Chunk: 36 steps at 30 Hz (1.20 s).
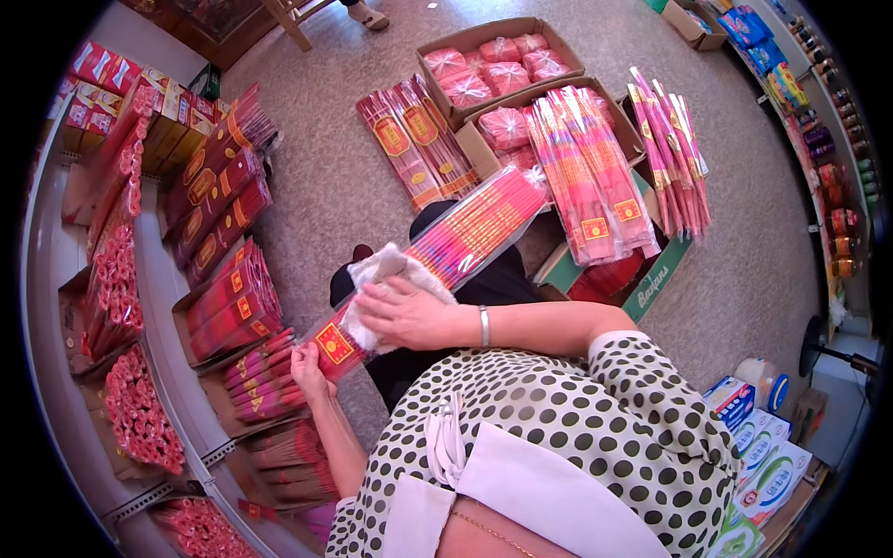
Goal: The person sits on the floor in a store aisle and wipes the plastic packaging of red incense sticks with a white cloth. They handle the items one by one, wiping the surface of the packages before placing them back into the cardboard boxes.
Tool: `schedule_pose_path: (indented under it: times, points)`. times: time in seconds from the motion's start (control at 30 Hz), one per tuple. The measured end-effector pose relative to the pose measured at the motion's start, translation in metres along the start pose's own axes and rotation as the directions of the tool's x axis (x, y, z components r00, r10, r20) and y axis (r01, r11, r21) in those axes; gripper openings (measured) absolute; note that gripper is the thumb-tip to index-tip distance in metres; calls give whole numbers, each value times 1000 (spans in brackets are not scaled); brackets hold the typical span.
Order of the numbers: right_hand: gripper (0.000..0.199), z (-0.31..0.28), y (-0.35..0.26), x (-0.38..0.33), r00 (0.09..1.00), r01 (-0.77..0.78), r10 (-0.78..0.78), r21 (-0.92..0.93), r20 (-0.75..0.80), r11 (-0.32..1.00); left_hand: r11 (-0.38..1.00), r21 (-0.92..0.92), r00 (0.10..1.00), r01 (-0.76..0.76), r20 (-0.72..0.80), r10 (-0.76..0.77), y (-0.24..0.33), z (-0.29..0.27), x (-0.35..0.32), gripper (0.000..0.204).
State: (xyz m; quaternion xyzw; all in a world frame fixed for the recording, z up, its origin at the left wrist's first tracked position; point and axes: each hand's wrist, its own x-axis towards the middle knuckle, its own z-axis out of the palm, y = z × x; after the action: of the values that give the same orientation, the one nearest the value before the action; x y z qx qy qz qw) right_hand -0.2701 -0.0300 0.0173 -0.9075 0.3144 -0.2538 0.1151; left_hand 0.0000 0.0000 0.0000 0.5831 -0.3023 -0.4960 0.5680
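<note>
A long clear packet of red and pink incense sticks (pixel 479 228) lies slantwise across my lap, with a yellow label near its lower left end. My left hand (pixel 313 370) grips that lower end, thumb on top. My right hand (pixel 414 314), with a silver bracelet at the wrist, presses a white cloth (pixel 405 268) onto the middle of the packet. The cloth is bunched under the fingers and hides part of the sticks and their wrapping. Beyond the packet, my dark-clothed knees show.
Shelves (pixel 200 446) full of incense bundles stand close on my left. Ahead, cardboard boxes (pixel 437 54) hold pink wrapped packs; more packets (pixel 595 181) lie across one box. A green box (pixel 644 296) sits below them. Tissue packs (pixel 767 456) are at lower right, by stocked shelves.
</note>
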Motion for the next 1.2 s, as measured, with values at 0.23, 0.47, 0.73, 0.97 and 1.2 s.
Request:
schedule_pose_path:
  times: [0.23, 0.47, 0.73, 0.97, 1.2]
  points:
    - [45, -60, 82, -56, 910, -411, 379, -233, -172, 882, 1000, 14, 999, 7, -40, -6, -6, 8, 1, 16]
    - [38, -89, 162, -113, 595, -790, 749, -39, -292, 612, 1000, 13, 999, 3, -51, -3, 5, 7, 10, 16]
    - [35, -61, 173, -181, 188, -337, 976, 927, -106, 165, 1000, 20, 999, 23, -26, -22, 10, 13, 9, 13]
    - [29, -85, 129, -169, 316, 59, 880, 918, 355, -391, 996, 24, 996, 83, -13, -83, 9, 1, 15, 9]
    - [35, -69, 146, -147, 365, 49, 882, 940, 299, -339, 973, 182, 986, 143, 59, -156, 36, 8, 25, 37]
